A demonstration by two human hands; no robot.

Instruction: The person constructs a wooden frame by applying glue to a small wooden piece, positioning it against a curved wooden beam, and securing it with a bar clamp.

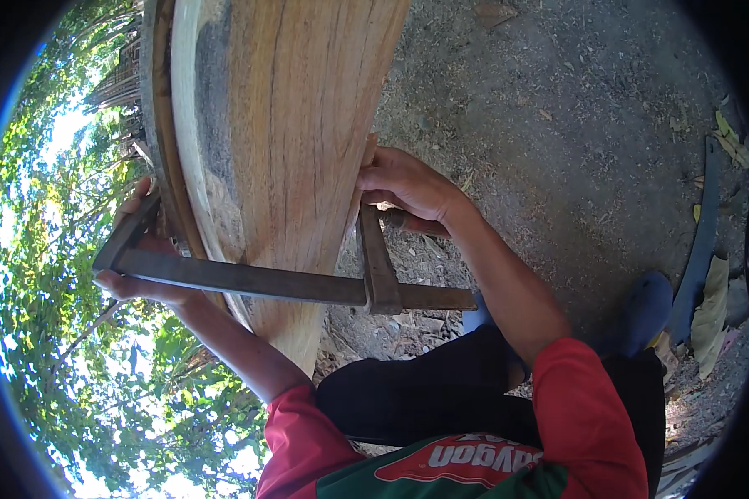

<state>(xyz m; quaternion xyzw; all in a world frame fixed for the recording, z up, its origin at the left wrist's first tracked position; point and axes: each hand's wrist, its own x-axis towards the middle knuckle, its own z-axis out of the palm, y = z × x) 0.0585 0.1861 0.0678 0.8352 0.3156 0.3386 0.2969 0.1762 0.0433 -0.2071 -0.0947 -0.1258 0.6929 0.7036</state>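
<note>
A long bar clamp [250,279] lies across a broad wooden board [300,108] with brown grain. My left hand [154,289] is closed round the clamp's fixed jaw [129,237] at the board's left side, its fingers partly hidden behind the metal. The sliding jaw [379,266] stands beyond the board's right edge, with its screw handle [416,223] beneath my right wrist. At that edge my right hand [408,183] pinches a small piece of wood [369,150] against the board; most of the piece is hidden by the fingers.
A narrower curved strip of wood [166,125] runs along the board's left side. Bare ground [541,108] strewn with shavings spreads to the right. A handsaw blade [704,233] and dry leaves [711,316] lie at the far right, near my blue shoe [647,303]. Leafy trees fill the left.
</note>
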